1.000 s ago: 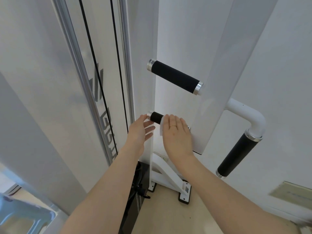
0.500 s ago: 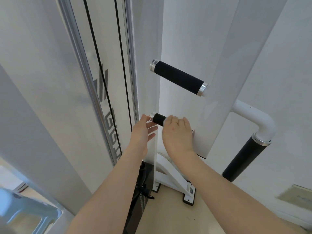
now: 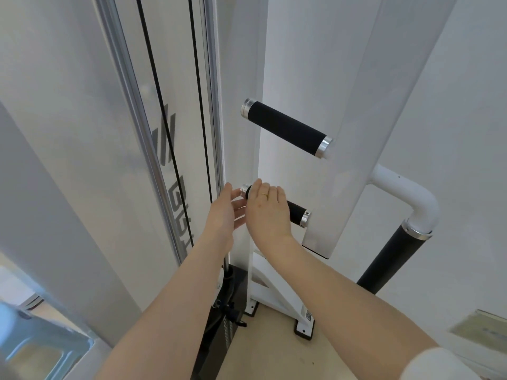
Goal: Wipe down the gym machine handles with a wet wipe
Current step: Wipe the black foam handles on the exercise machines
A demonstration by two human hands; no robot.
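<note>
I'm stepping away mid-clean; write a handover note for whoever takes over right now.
Right hand: wrapped over the free end of the lower handle; no wipe is visible, perhaps under the palm.
Left hand: open, beside that handle's metal end cap.
Upper handle and angled side handle: nobody touching them.
Done: cannot tell.
Left: finish the lower handle, then check the others.

The upper handle wears a matt black, finely textured grip with shiny metal end collars. The machine frame looks smooth, glossy white painted metal; the left rail is brushed aluminium
</note>
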